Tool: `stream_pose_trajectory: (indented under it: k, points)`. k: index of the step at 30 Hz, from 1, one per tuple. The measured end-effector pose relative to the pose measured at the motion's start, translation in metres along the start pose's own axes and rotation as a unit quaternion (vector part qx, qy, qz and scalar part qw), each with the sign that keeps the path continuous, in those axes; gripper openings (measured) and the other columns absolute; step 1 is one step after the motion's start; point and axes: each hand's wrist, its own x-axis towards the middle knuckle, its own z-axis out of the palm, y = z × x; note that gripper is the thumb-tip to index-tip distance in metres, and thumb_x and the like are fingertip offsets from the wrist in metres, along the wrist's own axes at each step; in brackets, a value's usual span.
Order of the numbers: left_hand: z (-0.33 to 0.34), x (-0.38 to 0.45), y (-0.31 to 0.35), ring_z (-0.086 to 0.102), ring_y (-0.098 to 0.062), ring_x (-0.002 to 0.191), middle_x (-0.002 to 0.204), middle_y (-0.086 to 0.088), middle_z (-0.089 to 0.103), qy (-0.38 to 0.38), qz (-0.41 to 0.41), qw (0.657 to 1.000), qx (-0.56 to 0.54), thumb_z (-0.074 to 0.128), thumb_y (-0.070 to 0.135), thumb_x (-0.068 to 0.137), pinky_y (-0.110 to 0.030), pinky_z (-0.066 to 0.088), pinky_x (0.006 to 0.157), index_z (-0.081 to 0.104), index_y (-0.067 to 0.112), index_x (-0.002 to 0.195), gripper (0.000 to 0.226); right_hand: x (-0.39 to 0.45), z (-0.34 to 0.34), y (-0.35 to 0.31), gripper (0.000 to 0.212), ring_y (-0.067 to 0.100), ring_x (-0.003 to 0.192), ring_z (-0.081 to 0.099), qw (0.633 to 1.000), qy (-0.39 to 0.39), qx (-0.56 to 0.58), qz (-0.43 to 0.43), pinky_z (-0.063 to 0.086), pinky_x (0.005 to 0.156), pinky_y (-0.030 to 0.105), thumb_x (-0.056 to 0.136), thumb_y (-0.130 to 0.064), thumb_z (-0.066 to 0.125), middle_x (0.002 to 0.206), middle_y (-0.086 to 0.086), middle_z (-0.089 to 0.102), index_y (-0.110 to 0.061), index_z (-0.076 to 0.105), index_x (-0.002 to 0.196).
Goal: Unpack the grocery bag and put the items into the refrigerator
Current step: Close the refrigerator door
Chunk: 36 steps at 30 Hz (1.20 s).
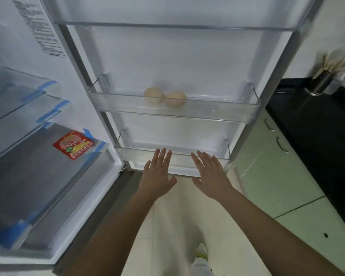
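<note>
The refrigerator stands open, its door (pixel 167 56) swung out in front of me. Two pale eggs (pixel 164 97) lie side by side in the middle door bin (pixel 227 112). A red food packet (pixel 73 144) rests on the lowest glass shelf (pixel 38 172) inside the fridge at left. My left hand (pixel 157 173) and my right hand (pixel 210 174) are both flat and empty, fingers spread, just in front of the lower door bin (pixel 135 151). The grocery bag is out of sight.
Glass shelves (pixel 18 92) with blue tape on their edges fill the left. A black countertop (pixel 317 126) with a metal utensil holder (pixel 323 82) and pale green cabinet doors (pixel 271 176) run along the right. Cream floor tiles and my shoe (pixel 201 252) lie below.
</note>
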Motion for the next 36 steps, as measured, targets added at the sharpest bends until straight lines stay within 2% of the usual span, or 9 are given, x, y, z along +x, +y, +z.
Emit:
stream_pose_trajectory:
  k: [3,7,11,16,19,22,27,30,36]
  points:
    - [-0.001,-0.010,-0.009,-0.012,-0.017,0.149,0.164,0.002,-0.003,-0.004,0.006,1.000,-0.007,0.047,0.047,0.085,-0.046,0.034,0.109,0.002,0.022,0.155,0.086,-0.027,-0.005,-0.001,0.066,0.030,0.141,0.034,0.999,0.032,0.005,0.012,0.022,0.117,0.047,0.091,-0.045,0.035,0.152,0.012,0.037,-0.013,0.033,0.148]
    - [-0.004,-0.022,-0.019,-0.010,-0.019,0.150,0.164,0.000,-0.002,-0.014,0.017,1.000,0.005,0.046,0.045,0.081,-0.044,0.045,0.100,0.005,0.019,0.155,0.089,-0.064,-0.012,0.014,0.060,0.030,0.134,0.044,0.996,0.076,-0.036,0.020,0.026,0.114,0.044,0.092,-0.041,0.040,0.145,0.012,0.047,-0.013,0.042,0.144]
    - [-0.021,-0.039,-0.017,-0.017,-0.019,0.148,0.162,-0.002,-0.017,-0.040,0.007,0.999,0.037,0.051,0.044,0.092,-0.044,0.032,0.110,-0.003,0.021,0.155,0.086,-0.084,-0.012,0.026,0.059,0.028,0.136,0.041,0.998,0.057,-0.023,0.022,0.022,0.115,0.039,0.093,-0.040,0.040,0.147,0.009,0.046,-0.014,0.039,0.145]
    - [-0.012,-0.075,0.021,-0.019,-0.018,0.148,0.161,0.001,-0.020,0.023,0.014,1.000,-0.011,0.054,0.043,0.089,-0.047,0.027,0.113,0.010,0.022,0.154,0.081,-0.103,-0.006,0.015,0.063,0.028,0.141,0.034,0.998,0.047,0.034,-0.003,0.032,0.113,0.045,0.091,-0.040,0.041,0.150,0.007,0.041,-0.010,0.035,0.147]
    - [-0.006,-0.098,0.063,-0.017,-0.015,0.148,0.162,0.004,-0.019,0.030,0.028,0.999,-0.033,0.051,0.046,0.092,-0.040,0.024,0.114,0.006,0.026,0.154,0.079,-0.117,-0.008,0.011,0.069,0.024,0.146,0.023,0.997,0.032,0.061,-0.043,0.024,0.117,0.043,0.092,-0.046,0.040,0.156,0.005,0.030,-0.012,0.026,0.150]
    - [-0.008,-0.110,0.105,-0.017,-0.013,0.148,0.161,0.007,-0.019,0.020,0.017,0.997,-0.069,0.049,0.046,0.095,-0.033,0.014,0.115,0.004,0.028,0.154,0.077,-0.132,-0.018,0.026,0.067,0.021,0.145,0.024,0.992,0.055,0.102,-0.054,0.024,0.117,0.041,0.091,-0.048,0.042,0.157,0.002,0.028,-0.016,0.030,0.148]
    - [-0.009,-0.114,0.144,0.007,-0.016,0.150,0.163,0.003,0.010,0.051,0.015,0.996,-0.077,0.054,0.042,0.094,-0.031,0.015,0.116,0.017,0.021,0.154,0.074,-0.152,-0.032,0.069,0.063,0.020,0.141,0.032,0.985,0.080,0.150,-0.024,0.028,0.116,0.042,0.091,-0.048,0.038,0.151,0.003,0.038,-0.014,0.035,0.145]
    - [-0.003,-0.120,0.155,0.027,-0.019,0.145,0.159,0.000,0.024,0.025,-0.036,0.995,-0.088,0.052,0.042,0.095,-0.036,0.031,0.114,0.019,0.018,0.154,0.071,-0.158,-0.041,0.084,0.049,0.020,0.134,0.041,0.972,0.119,0.198,-0.049,0.038,0.110,0.043,0.093,-0.037,0.046,0.141,0.005,0.049,-0.013,0.048,0.135]
    - [0.003,-0.142,0.148,0.041,-0.020,0.138,0.151,-0.001,0.041,0.024,-0.081,0.996,-0.039,0.055,0.040,0.092,-0.041,0.043,0.100,0.037,0.022,0.146,0.059,-0.155,-0.047,0.095,0.050,0.010,0.130,0.043,0.907,0.126,0.402,-0.020,0.040,0.107,0.027,0.094,-0.028,0.053,0.141,0.002,0.046,-0.013,0.041,0.141]
